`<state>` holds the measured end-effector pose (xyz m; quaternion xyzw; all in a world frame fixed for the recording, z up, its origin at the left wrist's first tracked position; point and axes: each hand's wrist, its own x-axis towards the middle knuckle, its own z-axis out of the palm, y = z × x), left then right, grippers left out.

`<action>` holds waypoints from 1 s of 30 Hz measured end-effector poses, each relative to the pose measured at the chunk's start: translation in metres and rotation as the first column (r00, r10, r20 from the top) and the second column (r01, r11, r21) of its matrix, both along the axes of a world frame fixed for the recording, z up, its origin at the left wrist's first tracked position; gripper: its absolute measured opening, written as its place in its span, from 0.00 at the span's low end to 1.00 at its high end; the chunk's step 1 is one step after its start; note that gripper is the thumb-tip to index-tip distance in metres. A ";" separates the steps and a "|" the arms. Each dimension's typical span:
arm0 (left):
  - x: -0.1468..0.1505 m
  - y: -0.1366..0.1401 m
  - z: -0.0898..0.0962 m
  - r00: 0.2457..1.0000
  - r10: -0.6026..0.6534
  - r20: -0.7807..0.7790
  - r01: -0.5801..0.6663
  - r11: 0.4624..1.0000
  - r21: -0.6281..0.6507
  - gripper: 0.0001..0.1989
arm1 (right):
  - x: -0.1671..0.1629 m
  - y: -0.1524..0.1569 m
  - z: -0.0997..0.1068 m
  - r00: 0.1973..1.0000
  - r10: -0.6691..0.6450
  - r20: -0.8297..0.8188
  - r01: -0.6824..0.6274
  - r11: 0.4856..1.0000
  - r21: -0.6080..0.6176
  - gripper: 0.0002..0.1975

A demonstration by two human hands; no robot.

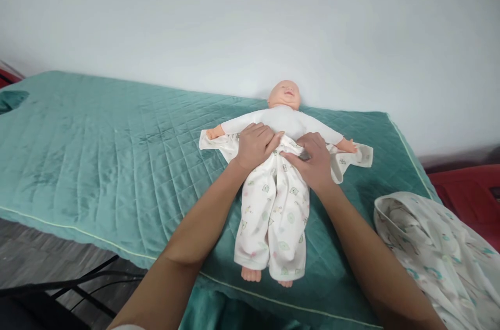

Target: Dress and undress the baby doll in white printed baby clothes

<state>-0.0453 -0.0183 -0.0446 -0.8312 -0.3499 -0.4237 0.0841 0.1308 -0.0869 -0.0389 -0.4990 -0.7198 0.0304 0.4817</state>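
A baby doll (284,111) lies on its back on a green quilted mat (117,163), head toward the white wall (250,12), arms spread out to each side; it wears a plain white top and printed white trousers (273,215), bare feet near the mat's front edge. The left hand (255,143) rests on the doll's belly, fingers close together and curled over the trouser waistband; the right hand (310,158) lies just beside it on the other hip, fingers pinching the waistband fabric, with something small and dark under the fingertips that cannot be made out. A printed garment (353,155) lies spread open under the doll, its sleeves showing beneath both arms. To the right, near the right forearm, a bundled printed cloth (433,246) sits on the mat's corner; behind it a red surface (469,189); dark cables (78,280) run over the floor at lower left.
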 end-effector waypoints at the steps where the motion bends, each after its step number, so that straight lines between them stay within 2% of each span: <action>1: 0.000 -0.001 0.000 1.000 0.002 0.009 -0.002 1.000 -0.026 0.25 | 0.000 -0.001 0.001 1.000 0.008 -0.006 -0.008 1.000 -0.009 0.16; 4: -0.002 -0.003 -0.001 0.998 0.028 0.061 -0.021 0.993 -0.113 0.27 | 0.000 -0.006 0.005 1.000 0.009 -0.016 -0.010 0.997 -0.070 0.25; 10: -0.015 -0.014 -0.013 0.981 0.070 0.179 -0.026 0.971 -0.238 0.27 | 0.007 -0.009 0.006 0.993 -0.060 0.105 0.082 0.972 -0.218 0.30; 16: -0.034 -0.047 -0.028 0.956 0.142 0.257 -0.051 0.942 -0.330 0.28 | 0.009 -0.011 0.003 0.985 -0.068 0.158 0.109 0.958 -0.265 0.30; 20: -0.039 -0.063 -0.033 0.955 0.174 0.241 -0.086 0.937 -0.339 0.26 | 0.010 -0.013 0.003 0.983 -0.091 0.157 0.132 0.954 -0.269 0.28; 26: -0.037 -0.060 -0.033 0.960 0.218 0.176 -0.147 0.928 -0.343 0.25 | 0.010 -0.033 0.005 0.981 -0.114 0.159 0.155 0.949 -0.275 0.27; 30: -0.035 -0.055 -0.032 0.925 0.285 0.251 -0.144 0.875 -0.462 0.26 | 0.002 -0.066 0.002 0.990 -0.087 0.112 0.122 0.921 -0.371 0.27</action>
